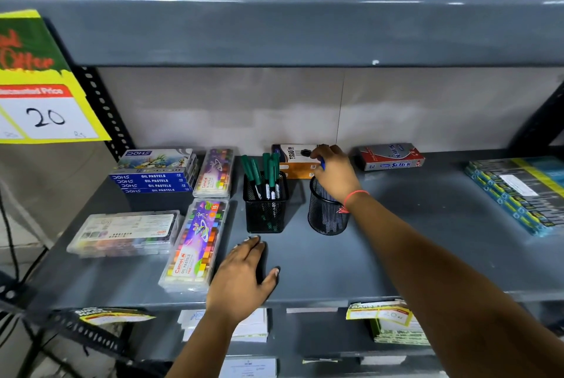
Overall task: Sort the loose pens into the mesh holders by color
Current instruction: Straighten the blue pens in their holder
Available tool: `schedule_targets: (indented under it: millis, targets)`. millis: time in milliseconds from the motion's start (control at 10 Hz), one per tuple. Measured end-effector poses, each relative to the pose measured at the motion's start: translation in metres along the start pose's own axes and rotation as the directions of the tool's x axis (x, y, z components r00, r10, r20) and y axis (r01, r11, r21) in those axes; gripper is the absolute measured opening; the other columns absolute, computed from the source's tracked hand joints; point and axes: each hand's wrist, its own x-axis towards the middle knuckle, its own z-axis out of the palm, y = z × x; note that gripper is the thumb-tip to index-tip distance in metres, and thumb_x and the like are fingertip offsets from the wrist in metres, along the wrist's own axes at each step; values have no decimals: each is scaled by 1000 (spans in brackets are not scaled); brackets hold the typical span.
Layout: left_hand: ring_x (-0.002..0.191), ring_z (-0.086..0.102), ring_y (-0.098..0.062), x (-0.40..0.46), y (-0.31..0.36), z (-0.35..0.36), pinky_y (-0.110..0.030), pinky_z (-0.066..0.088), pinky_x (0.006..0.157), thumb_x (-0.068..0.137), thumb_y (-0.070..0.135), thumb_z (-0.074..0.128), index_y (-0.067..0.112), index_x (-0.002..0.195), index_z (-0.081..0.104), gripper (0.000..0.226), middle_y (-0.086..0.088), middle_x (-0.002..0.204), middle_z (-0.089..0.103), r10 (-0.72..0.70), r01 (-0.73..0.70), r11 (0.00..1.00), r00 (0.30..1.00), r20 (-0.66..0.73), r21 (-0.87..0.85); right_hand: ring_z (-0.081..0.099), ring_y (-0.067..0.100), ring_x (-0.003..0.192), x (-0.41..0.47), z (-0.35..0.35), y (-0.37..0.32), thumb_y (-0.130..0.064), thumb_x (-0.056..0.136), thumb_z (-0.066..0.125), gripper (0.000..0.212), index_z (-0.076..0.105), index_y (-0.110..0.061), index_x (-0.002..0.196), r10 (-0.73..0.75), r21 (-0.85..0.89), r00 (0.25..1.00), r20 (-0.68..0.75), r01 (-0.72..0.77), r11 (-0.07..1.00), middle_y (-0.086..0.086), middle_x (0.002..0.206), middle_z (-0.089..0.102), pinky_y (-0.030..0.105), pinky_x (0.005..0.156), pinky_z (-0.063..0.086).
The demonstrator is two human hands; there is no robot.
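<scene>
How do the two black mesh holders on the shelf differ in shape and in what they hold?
The left mesh holder is square, while the right mesh holder is round. The left one holds several green pens that stand well above its rim; the right one shows only dark pens low inside. The right hand is over the right holder with something blue between its fingers; no hand is at the left holder. Both are black mesh and stand upright on the grey shelf.

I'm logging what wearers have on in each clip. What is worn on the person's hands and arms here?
Both forearms are bare, no sleeves in view, and no gloves. The right hand has a thin orange-red thread tied round the wrist, with a small tail hanging from it. The left hand shows light-coloured fingernails; no watch shows.
</scene>
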Motion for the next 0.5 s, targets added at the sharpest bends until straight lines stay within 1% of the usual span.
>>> schedule_targets:
  millis: [100,200,300,400,500]
  targets:
    - [132,39,-17,0,0,0,-28,28,110,83,50,53,17,132,45,59,0,144,44,6,-6,1000,1000,-13,2,52,38,112,-1,1,0,-6,81,55,29,63,-6,109,2,-26,998,67,0,1000,20,121,56,39,99,44]
    - [131,40,-18,1,0,0,-29,29,110,83,49,53,17,131,46,58,-1,143,45,9,-8,1000,1000,-14,18,49,33,121,1,-2,0,-33,88,55,36,58,-17,119,18,8,997,78,-19,1000,14,130,55,44,104,42]
    - [131,39,-17,0,0,0,-28,28,110,84,50,52,18,132,45,58,0,143,45,1,-1,1000,1000,-12,26,54,30,118,-2,-10,3,-42,90,50,44,55,-15,124,64,124,998,-30,-60,990,14,130,58,44,103,44]
    - [133,36,-16,0,0,0,-27,25,111,86,52,48,20,134,42,58,1,145,42,9,-9,999,1000,-10,32,54,31,118,-9,-19,12,-38,93,46,45,52,-9,127,99,202,982,-164,-65,977,18,130,57,42,102,44]
    - [134,34,-17,-2,3,-2,-28,23,111,88,53,44,20,135,41,58,0,146,41,-4,4,1000,1000,-4,15,42,31,131,-38,-29,25,-36,96,41,46,46,-10,133,170,213,957,-236,-120,970,18,139,49,45,110,37]
